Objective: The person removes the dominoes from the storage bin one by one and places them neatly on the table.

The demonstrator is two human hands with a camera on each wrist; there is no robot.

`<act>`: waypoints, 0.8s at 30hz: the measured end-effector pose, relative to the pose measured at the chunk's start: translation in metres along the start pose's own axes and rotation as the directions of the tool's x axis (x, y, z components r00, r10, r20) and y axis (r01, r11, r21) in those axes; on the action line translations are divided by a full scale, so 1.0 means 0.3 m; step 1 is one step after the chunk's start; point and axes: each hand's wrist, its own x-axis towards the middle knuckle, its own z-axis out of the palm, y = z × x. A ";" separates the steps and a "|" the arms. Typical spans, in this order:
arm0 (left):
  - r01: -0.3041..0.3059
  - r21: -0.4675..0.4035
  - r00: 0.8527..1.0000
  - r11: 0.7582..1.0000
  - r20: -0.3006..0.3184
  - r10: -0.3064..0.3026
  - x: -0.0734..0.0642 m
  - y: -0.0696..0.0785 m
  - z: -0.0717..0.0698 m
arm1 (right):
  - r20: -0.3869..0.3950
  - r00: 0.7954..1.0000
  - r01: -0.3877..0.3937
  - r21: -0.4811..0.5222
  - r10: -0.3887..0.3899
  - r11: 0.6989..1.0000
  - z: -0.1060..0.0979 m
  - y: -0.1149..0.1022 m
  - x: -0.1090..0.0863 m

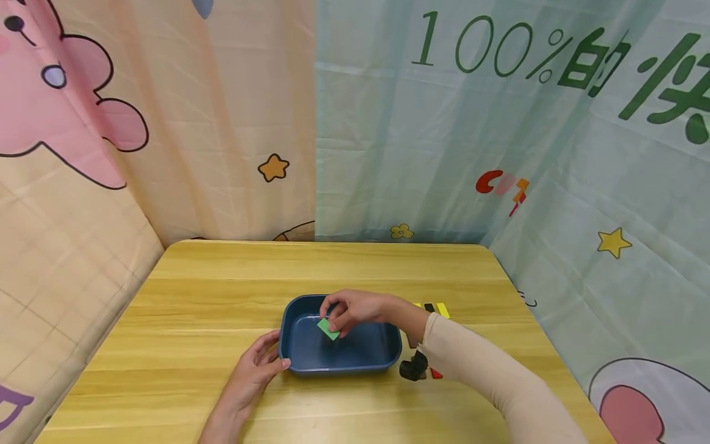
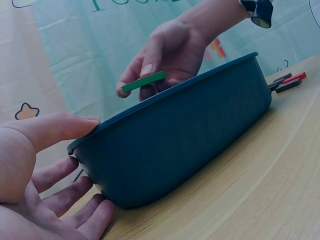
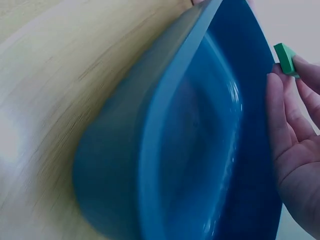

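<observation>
A blue rectangular basin (image 1: 355, 370) stands on the table. My left hand (image 1: 252, 373) grips its left end, the thumb over the rim and the fingers against the outer wall, as the left wrist view shows. Above the basin's opening my right hand (image 1: 355, 310) pinches a small flat green block (image 1: 328, 329) between thumb and fingers. In the left wrist view the green block (image 2: 143, 81) is held level with the near rim or a little above it. The right wrist view shows the block (image 3: 286, 59) at the fingertips, near the basin's far side.
Beside the basin's right end lie several flat blocks, among them a yellow block (image 1: 442, 309) and a red block (image 1: 436, 374), partly hidden by the right forearm. A black wrist camera (image 1: 413, 366) hangs at that wrist. Printed curtains (image 1: 399, 142) enclose the wooden table (image 1: 194, 296).
</observation>
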 end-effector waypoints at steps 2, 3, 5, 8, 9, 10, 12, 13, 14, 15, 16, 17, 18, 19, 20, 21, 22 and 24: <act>-0.003 0.002 1.000 1.000 0.004 0.003 0.002 0.004 0.001 | -0.008 1.000 -0.003 0.003 0.003 1.000 -0.016 0.007 -0.022; -0.004 0.005 1.000 1.000 0.003 0.004 0.003 0.005 0.001 | -0.011 1.000 -0.003 0.002 0.003 1.000 -0.024 0.011 -0.032; 0.000 -0.006 1.000 1.000 0.002 0.000 0.005 0.009 0.002 | -0.018 1.000 -0.007 0.000 0.007 1.000 -0.040 0.015 -0.053; 0.000 -0.012 1.000 1.000 0.003 0.000 0.007 0.014 0.003 | -0.034 0.999 -0.006 -0.004 0.006 1.000 -0.058 0.019 -0.085; 0.001 -0.012 1.000 1.000 0.004 -0.001 0.007 0.015 0.004 | -0.038 0.999 -0.004 -0.003 0.004 1.000 -0.064 0.020 -0.097; 0.004 -0.018 1.000 1.000 0.006 -0.004 0.007 0.016 0.004 | -0.043 0.999 -0.003 0.000 0.003 1.000 -0.070 0.022 -0.108; 0.006 -0.015 1.000 1.000 0.010 -0.005 0.007 0.016 0.005 | -0.058 0.998 -0.001 0.002 0.001 1.000 -0.080 0.028 -0.132; 0.007 -0.012 1.000 1.000 0.010 -0.007 0.008 0.015 0.006 | -0.066 0.998 -0.002 0.003 0.002 1.000 -0.085 0.032 -0.145; 0.010 -0.013 1.000 1.000 0.010 -0.010 0.008 0.014 0.007 | -0.075 0.997 -0.002 0.007 0.003 1.000 -0.090 0.036 -0.159; 0.013 -0.012 1.000 1.000 0.011 -0.013 0.008 0.012 0.007 | -0.086 0.996 -0.005 0.007 0.006 1.000 -0.094 0.039 -0.173; 0.018 -0.012 1.000 1.000 0.008 -0.018 0.009 0.010 0.008 | -0.096 0.995 -0.010 0.008 0.010 1.000 -0.097 0.042 -0.189; 0.021 -0.007 1.000 1.000 0.006 -0.021 0.009 0.009 0.009 | -0.106 0.994 -0.012 0.010 0.013 1.000 -0.099 0.046 -0.205; 0.023 -0.005 1.000 1.000 0.003 -0.023 0.008 0.008 0.009 | -0.114 0.993 -0.014 0.015 0.015 1.000 -0.103 0.052 -0.219; 0.027 -0.002 1.000 1.000 -0.001 -0.027 0.008 0.008 0.008 | -0.122 0.992 -0.016 0.019 0.018 1.000 -0.106 0.058 -0.235; 0.030 -0.001 1.000 1.000 -0.002 -0.030 0.007 0.008 0.008 | -0.129 0.991 -0.016 0.023 0.019 1.000 -0.108 0.065 -0.250; 0.030 0.002 1.000 1.000 -0.003 -0.030 0.006 0.008 0.007 | -0.135 0.991 -0.016 0.026 0.020 1.000 -0.111 0.072 -0.265; 0.033 0.004 0.999 0.999 -0.005 -0.033 0.004 0.009 0.007 | -0.140 0.990 -0.013 0.032 0.018 0.999 -0.114 0.081 -0.279; 0.032 0.007 0.999 0.999 -0.006 -0.032 0.001 0.010 0.006 | -0.151 0.988 -0.009 0.040 0.015 0.999 -0.123 0.103 -0.305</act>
